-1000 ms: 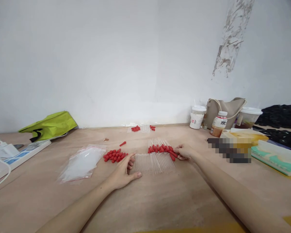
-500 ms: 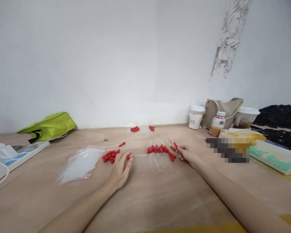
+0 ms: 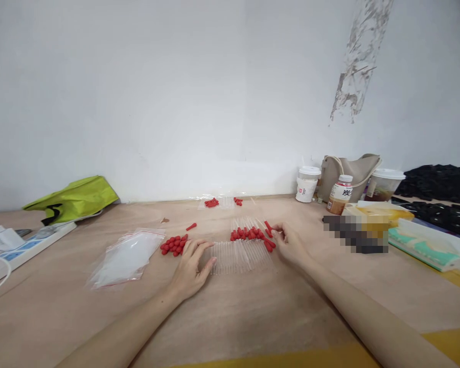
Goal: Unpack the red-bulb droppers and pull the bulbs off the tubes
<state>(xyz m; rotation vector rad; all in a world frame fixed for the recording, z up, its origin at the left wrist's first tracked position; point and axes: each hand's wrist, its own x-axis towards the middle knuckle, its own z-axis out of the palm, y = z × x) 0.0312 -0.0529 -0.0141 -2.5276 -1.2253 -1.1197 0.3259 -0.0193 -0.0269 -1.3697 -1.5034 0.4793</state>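
My left hand (image 3: 191,266) lies flat on the wooden table (image 3: 253,312), fingers spread, its tips touching the left end of a row of clear glass tubes (image 3: 235,255). Just left of it sits a heap of loose red rubber bulbs (image 3: 173,245). My right hand (image 3: 289,243) is closed in a pinch on a red-bulbed dropper (image 3: 267,228) at the right end of a row of finished droppers (image 3: 251,234), which lie behind the bare tubes.
A clear zip bag (image 3: 126,258) lies left of the bulbs. One stray red bulb (image 3: 191,226) and a bag with more red bulbs (image 3: 218,202) sit farther back. Power strip (image 3: 19,245) and green bag (image 3: 72,198) at left; cups, a bottle (image 3: 339,194) and boxes at right.
My left hand slid left to the red bulbs, then back to the tubes' left end. My right hand lifted a red-bulbed dropper from the row's right end.
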